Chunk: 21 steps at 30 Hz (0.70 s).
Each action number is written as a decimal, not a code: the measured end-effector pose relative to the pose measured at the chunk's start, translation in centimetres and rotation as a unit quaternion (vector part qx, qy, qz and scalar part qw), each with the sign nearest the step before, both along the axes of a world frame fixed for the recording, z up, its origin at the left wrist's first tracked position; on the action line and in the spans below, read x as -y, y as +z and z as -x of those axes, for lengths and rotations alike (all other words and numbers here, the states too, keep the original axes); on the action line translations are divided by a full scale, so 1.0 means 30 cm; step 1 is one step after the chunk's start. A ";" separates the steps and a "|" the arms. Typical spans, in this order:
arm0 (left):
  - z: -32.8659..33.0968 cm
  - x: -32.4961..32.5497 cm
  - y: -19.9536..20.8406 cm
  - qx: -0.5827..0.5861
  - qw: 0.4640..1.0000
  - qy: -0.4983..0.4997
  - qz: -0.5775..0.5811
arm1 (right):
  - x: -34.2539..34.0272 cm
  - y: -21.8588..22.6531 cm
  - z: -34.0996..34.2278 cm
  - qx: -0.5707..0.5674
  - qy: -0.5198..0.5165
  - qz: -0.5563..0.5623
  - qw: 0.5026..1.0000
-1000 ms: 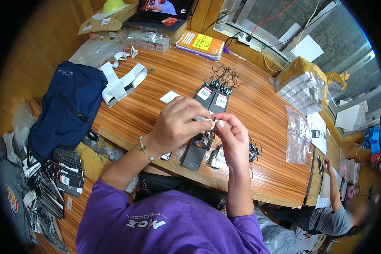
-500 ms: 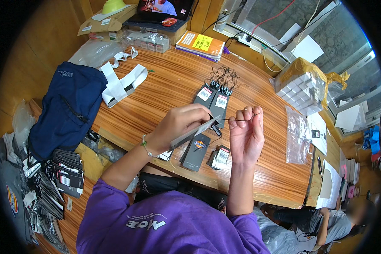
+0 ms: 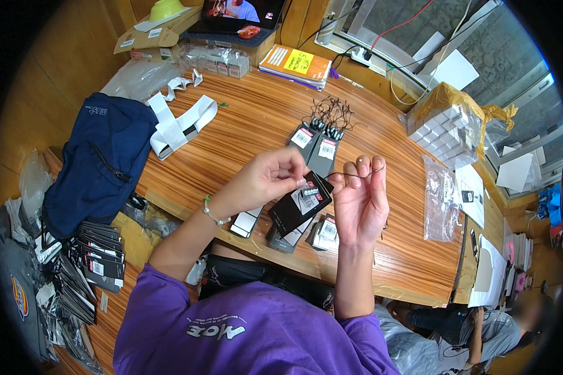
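My left hand [image 3: 274,176] pinches the upper corner of a black hang tag [image 3: 294,209], which is tilted over the table's near side. A small dark seal with pale lettering lies against the tag's face. From the tag a thin black cord [image 3: 350,174] runs across to my right hand [image 3: 361,203], its palm turned up and its fingertips closed on the cord. Beyond the hands lie two stacks of dark tags [image 3: 319,156] with white labels and bunched cords. Below the held tag are more tags, partly hidden, and a small labelled stack [image 3: 324,233].
A clear plastic bag [image 3: 441,200] and a wrapped bundle of white boxes [image 3: 444,128] lie at right. White strapping [image 3: 184,125] and a navy bag [image 3: 103,162] are at left. Notebooks [image 3: 296,65] lie at the back. Another person [image 3: 494,331] sits at lower right.
The held tag has turned from nearly edge-on to show its dark face and seal. My left hand has shifted slightly; my right hand stays nearly in place with the cord.
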<state>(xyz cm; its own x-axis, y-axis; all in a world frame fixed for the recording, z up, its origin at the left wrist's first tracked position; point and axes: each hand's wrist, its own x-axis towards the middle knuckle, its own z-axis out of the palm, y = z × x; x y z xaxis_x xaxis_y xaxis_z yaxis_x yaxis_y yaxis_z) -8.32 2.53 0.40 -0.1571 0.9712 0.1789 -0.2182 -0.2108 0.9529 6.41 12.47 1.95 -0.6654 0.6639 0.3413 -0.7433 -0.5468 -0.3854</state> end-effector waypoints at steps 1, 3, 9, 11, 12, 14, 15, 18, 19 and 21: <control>-0.006 0.001 0.002 -0.027 1.000 0.009 0.005 | 0.001 0.000 0.001 0.000 -0.001 0.001 1.000; -0.013 0.002 0.008 -0.080 0.996 0.029 0.014 | 0.002 0.001 0.002 0.004 -0.007 -0.002 1.000; -0.039 0.008 0.020 -0.160 0.984 0.081 -0.006 | 0.006 0.014 -0.004 0.057 -0.067 -0.041 0.995; -0.039 0.001 0.018 -0.164 0.979 0.111 -0.048 | 0.001 0.016 -0.018 0.123 -0.115 -0.126 0.978; -0.035 0.000 0.024 -0.238 0.954 0.163 -0.087 | -0.007 0.010 -0.031 0.169 -0.142 -0.197 0.955; -0.025 0.000 0.045 -0.379 0.873 0.260 -0.164 | 0.015 0.021 -0.044 0.302 -0.194 -0.284 0.889; -0.024 0.009 0.053 -0.364 0.886 0.253 -0.139 | 0.041 0.045 -0.043 0.343 -0.185 -0.296 0.872; -0.032 0.037 0.070 -0.300 0.922 0.233 -0.080 | 0.048 0.023 -0.035 0.352 -0.136 -0.342 0.861; -0.040 0.038 0.073 -0.266 0.934 0.227 -0.071 | 0.051 0.024 -0.036 0.350 -0.130 -0.338 0.864; -0.043 0.038 0.075 -0.230 0.946 0.220 -0.063 | 0.060 0.030 -0.034 0.345 -0.118 -0.330 0.871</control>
